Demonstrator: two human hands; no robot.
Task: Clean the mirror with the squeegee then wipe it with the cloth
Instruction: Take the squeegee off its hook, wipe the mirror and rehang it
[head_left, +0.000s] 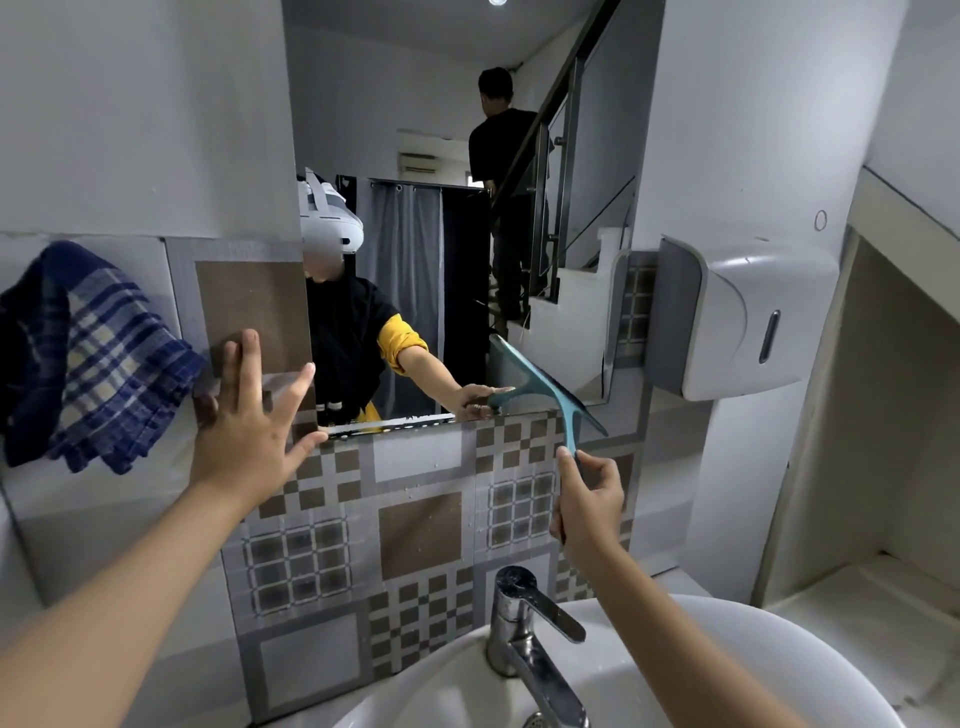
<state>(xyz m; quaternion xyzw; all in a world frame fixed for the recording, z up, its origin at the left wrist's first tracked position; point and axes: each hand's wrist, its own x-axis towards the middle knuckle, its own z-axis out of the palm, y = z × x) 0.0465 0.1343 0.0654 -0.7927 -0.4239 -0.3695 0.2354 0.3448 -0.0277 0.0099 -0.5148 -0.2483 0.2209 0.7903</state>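
The tall mirror (415, 130) hangs on the wall above the sink. A teal squeegee (550, 395) rests its blade against the mirror's lower right part. My right hand (589, 499) grips the handle's lower end. My left hand (249, 421) lies flat with spread fingers on the tiled wall at the mirror's lower left corner, fingertips touching its edge. A blue and white checked cloth (98, 358) hangs on the wall to the left, just beside my left hand. A strip of foam or water shows along the mirror's bottom edge.
A white sink (779, 649) with a chrome faucet (524, 623) sits directly below. A grey and white dispenser (737, 317) juts from the wall right of the mirror. The mirror reflects a person on a staircase behind me.
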